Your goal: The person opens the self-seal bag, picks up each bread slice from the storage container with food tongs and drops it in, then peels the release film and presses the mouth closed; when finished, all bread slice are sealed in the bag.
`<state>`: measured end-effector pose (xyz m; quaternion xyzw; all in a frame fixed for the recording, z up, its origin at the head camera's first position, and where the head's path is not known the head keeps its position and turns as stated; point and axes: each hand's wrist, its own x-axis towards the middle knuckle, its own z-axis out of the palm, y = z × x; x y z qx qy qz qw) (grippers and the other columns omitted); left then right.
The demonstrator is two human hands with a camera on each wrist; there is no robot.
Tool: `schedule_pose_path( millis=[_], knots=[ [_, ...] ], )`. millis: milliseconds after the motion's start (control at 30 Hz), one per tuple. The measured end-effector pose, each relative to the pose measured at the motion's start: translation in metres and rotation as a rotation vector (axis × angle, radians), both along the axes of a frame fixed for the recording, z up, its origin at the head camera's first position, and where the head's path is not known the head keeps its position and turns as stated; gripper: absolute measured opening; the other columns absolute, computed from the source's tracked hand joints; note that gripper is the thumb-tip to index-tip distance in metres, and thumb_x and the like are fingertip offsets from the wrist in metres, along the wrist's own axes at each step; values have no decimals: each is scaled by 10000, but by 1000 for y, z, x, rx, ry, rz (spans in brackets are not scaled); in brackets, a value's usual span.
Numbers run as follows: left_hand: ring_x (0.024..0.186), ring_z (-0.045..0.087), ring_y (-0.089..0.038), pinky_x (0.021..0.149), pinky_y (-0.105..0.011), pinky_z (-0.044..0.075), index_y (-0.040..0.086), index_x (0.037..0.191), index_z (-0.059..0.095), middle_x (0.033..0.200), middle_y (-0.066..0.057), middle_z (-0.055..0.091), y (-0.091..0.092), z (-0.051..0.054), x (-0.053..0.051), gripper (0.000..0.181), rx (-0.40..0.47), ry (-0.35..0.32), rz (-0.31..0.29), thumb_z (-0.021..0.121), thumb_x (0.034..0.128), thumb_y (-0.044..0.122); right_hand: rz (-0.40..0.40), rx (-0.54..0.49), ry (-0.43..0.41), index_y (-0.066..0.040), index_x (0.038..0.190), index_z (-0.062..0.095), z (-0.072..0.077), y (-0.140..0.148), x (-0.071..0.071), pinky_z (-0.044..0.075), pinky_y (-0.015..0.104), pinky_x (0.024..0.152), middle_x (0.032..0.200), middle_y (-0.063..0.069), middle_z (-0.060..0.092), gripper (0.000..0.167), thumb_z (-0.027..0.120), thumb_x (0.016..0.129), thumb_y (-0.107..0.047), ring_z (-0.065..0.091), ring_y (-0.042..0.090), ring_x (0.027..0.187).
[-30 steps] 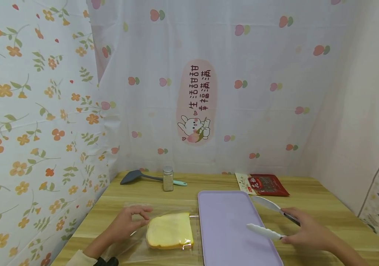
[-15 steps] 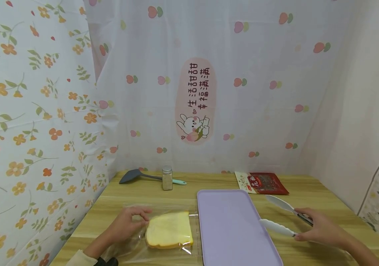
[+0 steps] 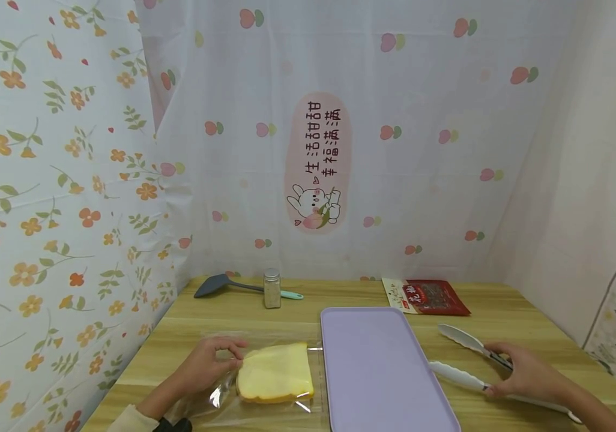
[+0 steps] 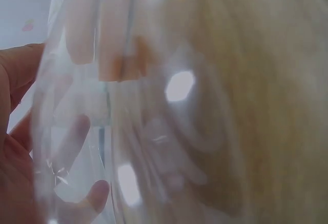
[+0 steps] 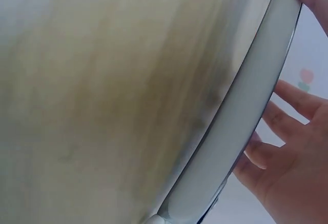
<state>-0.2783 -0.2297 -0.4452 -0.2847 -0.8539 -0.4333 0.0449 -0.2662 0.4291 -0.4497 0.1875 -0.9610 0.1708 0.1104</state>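
A yellow bread slice lies on or inside a clear plastic bag, left of the tray. My left hand holds the bag's left part beside the bread, thumb and fingers bent; the left wrist view shows the film across the fingers. In my right hand are white-tipped tongs, their arms spread apart and gripped between thumb and fingers, right of the lilac tray. One tong tip is by the tray's right edge. The right wrist view shows a pale tong handle close up along the fingers.
At the back left a spatula lies behind a glass shaker jar. A red and cream packet lies at the back right. Printed curtains close off the back and sides of the wooden table.
The right hand and tongs have moved right and slightly toward me, from over the tray to its right side. The left hand and the bread look nearly unchanged.
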Motion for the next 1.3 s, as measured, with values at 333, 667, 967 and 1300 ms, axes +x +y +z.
schedule_pose_path(
  millis=[333, 667, 967, 1300],
  knots=[
    [1177, 586, -412, 949, -577, 458, 197, 858, 713, 1205, -103, 691, 2, -2, -1, 69, -22, 34, 1, 725, 909, 152, -25, -10, -35, 88, 1263, 571, -6, 7, 1, 493, 331, 772, 1216, 244, 618, 816, 909, 671, -360, 589, 358, 1083],
    [1168, 591, -415, 944, -580, 458, 189, 865, 714, 1198, -107, 693, 3, -1, 0, 56, -37, 42, -6, 718, 916, 167, -44, -27, -126, 151, 1287, 510, -2, 15, -4, 503, 479, 783, 1232, 326, 577, 812, 875, 732, -316, 545, 517, 1118],
    [1150, 606, -398, 943, -572, 462, 202, 860, 711, 1182, -107, 700, 2, -1, -1, 56, -61, 65, -1, 726, 910, 180, -20, 9, -51, 167, 1271, 505, -2, 6, -2, 508, 469, 794, 1194, 322, 588, 866, 899, 683, -332, 566, 510, 1074],
    [1147, 624, -378, 947, -583, 458, 198, 871, 711, 1187, -120, 699, 2, 0, -7, 66, -122, 73, 11, 711, 926, 233, -35, -109, -49, 66, 1257, 585, 36, -61, 5, 527, 491, 800, 1186, 230, 630, 615, 790, 842, -338, 605, 421, 1058]
  ],
)
